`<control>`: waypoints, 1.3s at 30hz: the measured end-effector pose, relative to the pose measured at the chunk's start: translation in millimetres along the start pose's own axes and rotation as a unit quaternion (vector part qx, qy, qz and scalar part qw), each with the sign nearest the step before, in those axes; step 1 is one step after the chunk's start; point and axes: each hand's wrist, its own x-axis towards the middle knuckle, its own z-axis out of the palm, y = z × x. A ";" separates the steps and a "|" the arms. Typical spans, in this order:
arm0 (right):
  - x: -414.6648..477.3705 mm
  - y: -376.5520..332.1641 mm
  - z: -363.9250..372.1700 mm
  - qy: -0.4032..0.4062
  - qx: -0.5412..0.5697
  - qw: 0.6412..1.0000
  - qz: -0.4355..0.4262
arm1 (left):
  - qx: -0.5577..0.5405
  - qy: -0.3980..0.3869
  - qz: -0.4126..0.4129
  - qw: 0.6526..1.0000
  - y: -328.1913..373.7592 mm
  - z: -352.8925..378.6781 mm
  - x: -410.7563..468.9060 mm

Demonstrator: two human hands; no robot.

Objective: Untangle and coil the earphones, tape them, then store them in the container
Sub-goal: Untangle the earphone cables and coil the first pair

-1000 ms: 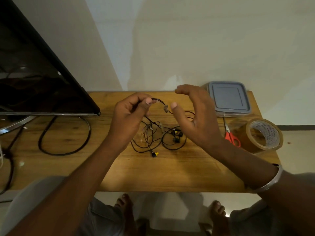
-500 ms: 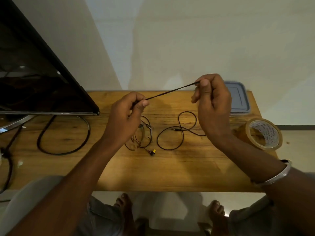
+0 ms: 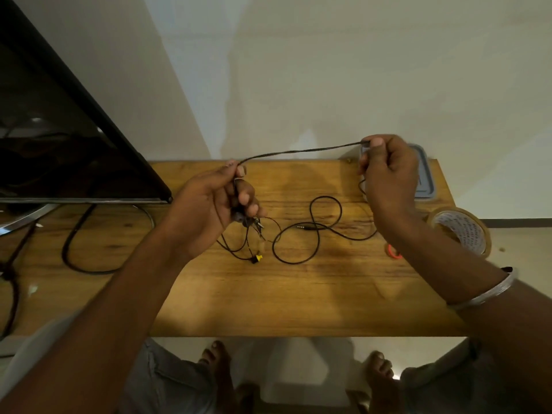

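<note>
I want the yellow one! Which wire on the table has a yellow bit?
The tangled bunch under the left hand; the looped wire beside it shows only a metal plug.

Container: the grey container (image 3: pixel 425 180) sat at the far right corner of the table (image 3: pixel 298 294), mostly covered by the right hand (image 3: pixel 388 174); only its right edge showed.
Scissors: the scissors (image 3: pixel 393 251) showed just a sliver of red handle beside the right forearm; the blades were hidden.
Tape roll: the print inside the tape roll (image 3: pixel 460 231) was too small to read.
Earphone cord: the earphone cord (image 3: pixel 298 151) vanished into both hands' fingers. What the left hand (image 3: pixel 215 204) held under them could not be made out, and it covered part of the tangle below.
Screen: the screen (image 3: pixel 59 144) was cut off at the left and top edges.
Black cable: the black cable (image 3: pixel 77 255) ran out past the left edge.
Feet: the feet (image 3: pixel 215 363) showed only toes below the table's near edge.
</note>
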 end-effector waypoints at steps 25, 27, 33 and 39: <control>-68.4 -31.0 25.8 -0.429 0.136 0.885 0.119 | 0.127 0.160 0.102 0.974 -30.7 10.4 8.1; -67.1 -34.7 23.6 -0.474 0.167 0.848 0.169 | 0.157 0.176 0.118 0.965 -31.4 10.0 8.5; -65.2 -41.0 22.0 -0.478 0.288 0.787 0.263 | 0.139 0.109 0.105 0.979 -32.6 6.8 9.1; -47.5 -44.5 17.0 -0.383 0.473 0.723 0.327 | 0.154 0.070 0.071 0.983 -41.5 4.0 11.5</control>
